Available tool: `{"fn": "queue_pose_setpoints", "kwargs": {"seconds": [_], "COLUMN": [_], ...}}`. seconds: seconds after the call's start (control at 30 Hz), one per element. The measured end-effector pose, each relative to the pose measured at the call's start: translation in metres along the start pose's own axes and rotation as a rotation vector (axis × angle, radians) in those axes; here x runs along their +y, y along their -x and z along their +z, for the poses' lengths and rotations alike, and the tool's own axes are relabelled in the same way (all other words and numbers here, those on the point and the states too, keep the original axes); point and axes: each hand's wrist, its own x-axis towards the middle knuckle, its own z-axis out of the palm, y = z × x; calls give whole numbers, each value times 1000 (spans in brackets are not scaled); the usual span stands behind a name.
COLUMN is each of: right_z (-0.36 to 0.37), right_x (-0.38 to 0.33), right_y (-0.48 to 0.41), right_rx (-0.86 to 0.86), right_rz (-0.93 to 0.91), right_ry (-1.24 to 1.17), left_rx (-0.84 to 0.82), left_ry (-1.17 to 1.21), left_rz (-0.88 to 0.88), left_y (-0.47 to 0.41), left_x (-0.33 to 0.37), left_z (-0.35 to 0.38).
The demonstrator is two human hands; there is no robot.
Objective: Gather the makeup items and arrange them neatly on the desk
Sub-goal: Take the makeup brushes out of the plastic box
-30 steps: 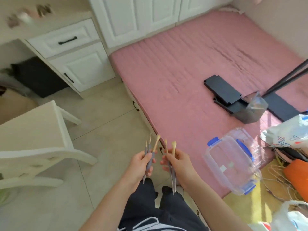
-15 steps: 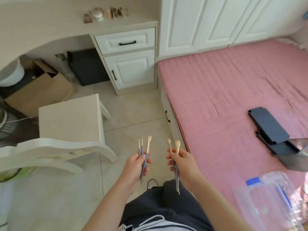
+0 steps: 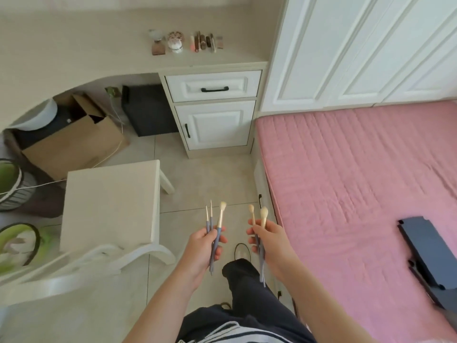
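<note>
**A:** So, which containers show, and what's in them?

**B:** An open cardboard box (image 3: 74, 144) sits under the desk (image 3: 74, 50) with its flaps up. Its inside is dark, so I can't tell what it holds. By the left edge are a grey basket (image 3: 23, 196) and a green basket (image 3: 37, 237), both lined in green. The green one holds something pale and crumpled.

**A:** What's cut off or unclear?

**B:** The frame crops both baskets, and also a dark flat object (image 3: 425, 248) on the pink bed (image 3: 358, 169). The makeup items (image 3: 195, 43) near the desk's back right corner are too blurred to name singly.

**A:** And the hands?

**B:** Both are over the floor, well apart from the desk. The left hand (image 3: 201, 246) curls its fingers round three blue-handled brushes (image 3: 219, 219), bristles up. The right hand (image 3: 270, 241) grips two more brushes (image 3: 263, 217) likewise.
</note>
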Motion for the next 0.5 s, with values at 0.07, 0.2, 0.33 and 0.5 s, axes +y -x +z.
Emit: {"fn": "queue_pose_setpoints", "kwargs": {"seconds": [0.07,0.2,0.33,0.5], "right_z": [1,3,9,27], "right_x": [-27,-83,-129,-171], "right_y": [-23,-66,-107,-149], "right_rx": [-11,-36,-50,-61], "right_rz": [0,-8,-18,-5], "right_ry": [17,67,98,98], "left_rx": [10,30,33,66], "left_ry": [10,48,115,152], "left_rz": [0,13,8,4], "left_y": [-21,-62,-95,-133], "left_x": [25,76,118,160], "left_z": [8,24,35,35]}}
